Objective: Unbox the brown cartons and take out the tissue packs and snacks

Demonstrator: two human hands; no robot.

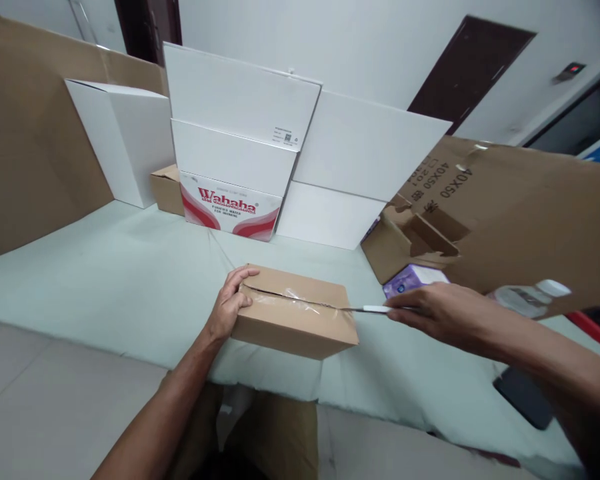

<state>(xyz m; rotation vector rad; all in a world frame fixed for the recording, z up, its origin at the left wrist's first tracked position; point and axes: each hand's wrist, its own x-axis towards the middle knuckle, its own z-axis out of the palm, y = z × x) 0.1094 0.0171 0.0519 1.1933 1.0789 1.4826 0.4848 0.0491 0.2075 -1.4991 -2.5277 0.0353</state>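
A brown cardboard box [290,327] lies on the pale green cloth in front of me. Its top flaps meet at a dark seam with clear tape [300,301], part of it wrinkled. My left hand [229,303] grips the box's left end, with fingers and thumb on the top near the seam. In my right hand [425,308] is a thin utility knife [375,309] with a white part, held level. The knife's tip touches or lies just over the right end of the seam. The fingers hide the rest of its handle.
White folded cartons [235,207] stand at the back, beside a tall white box [135,140]. At right are an open brown box [410,240], a purple box [415,277], a clear bottle [525,299] and a dark phone-like slab [523,397]. Cardboard walls [45,133] edge the table.
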